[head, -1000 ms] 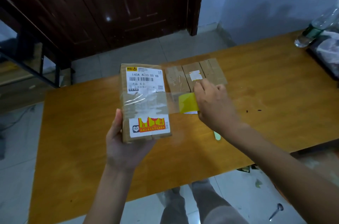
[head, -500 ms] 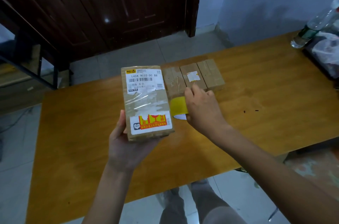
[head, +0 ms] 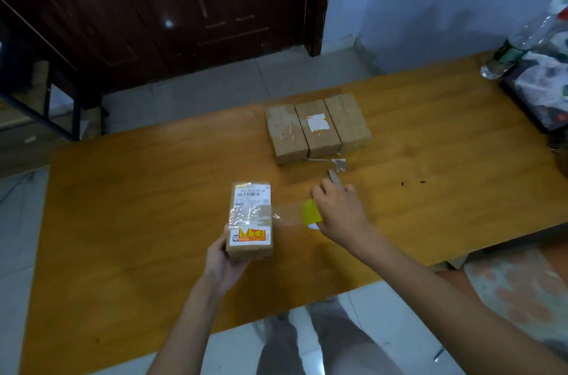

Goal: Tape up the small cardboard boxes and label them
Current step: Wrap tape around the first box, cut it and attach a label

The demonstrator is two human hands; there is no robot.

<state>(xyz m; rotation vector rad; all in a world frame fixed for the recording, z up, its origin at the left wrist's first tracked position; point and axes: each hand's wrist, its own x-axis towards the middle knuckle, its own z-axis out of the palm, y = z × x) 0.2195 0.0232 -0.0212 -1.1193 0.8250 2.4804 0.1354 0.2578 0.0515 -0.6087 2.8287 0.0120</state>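
My left hand (head: 222, 264) grips the near end of a small cardboard box (head: 250, 217) that carries a white barcode label and a yellow-red sticker. A strip of clear tape (head: 287, 214) runs from the box's middle to the right. It ends at a yellow tape roll (head: 311, 213) held in my right hand (head: 338, 211). A thin metal blade (head: 334, 176) sticks out past that hand's fingers. Three more small cardboard boxes (head: 318, 128) lie side by side farther back on the wooden table (head: 153, 205); the middle one bears a small white label.
A scrap of clear tape (head: 338, 164) lies on the table in front of the three boxes. At the far right stand a clear plastic bottle (head: 522, 42) and a dark tray with plastic bags (head: 544, 88). Dark wooden doors and a tiled floor lie beyond the table.
My view has pulled back and both hands with the box have lowered toward me. My right hand has drawn the roll away to the right, and a longer strip of tape now spans the gap.
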